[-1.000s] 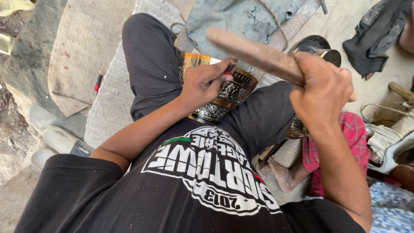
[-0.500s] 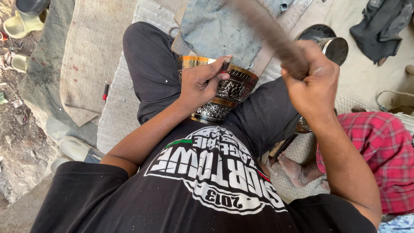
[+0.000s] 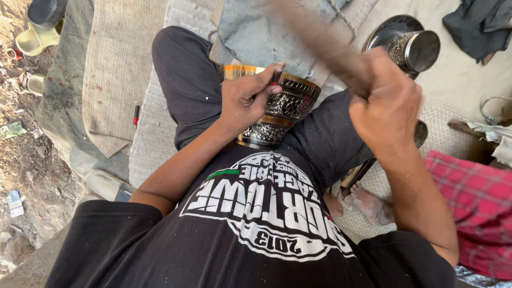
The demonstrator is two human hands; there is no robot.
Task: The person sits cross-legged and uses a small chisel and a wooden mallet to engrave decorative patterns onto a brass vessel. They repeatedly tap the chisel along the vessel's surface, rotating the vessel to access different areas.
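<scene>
The engraved metal vase (image 3: pixel 277 114) lies across the person's lap, braced between the thighs. The left hand (image 3: pixel 246 98) pinches a small chisel (image 3: pixel 276 74) against its rim; the right hand (image 3: pixel 386 109) grips a wooden mallet (image 3: pixel 320 40). The vase looks rigid, fairly heavy and smooth-banded, best steadied by the patterned body.

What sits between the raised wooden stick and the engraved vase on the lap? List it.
Only the left hand, which pinches a small tool against the engraved vase. The right hand holds the wooden stick above; nothing else visible intervenes.
</scene>
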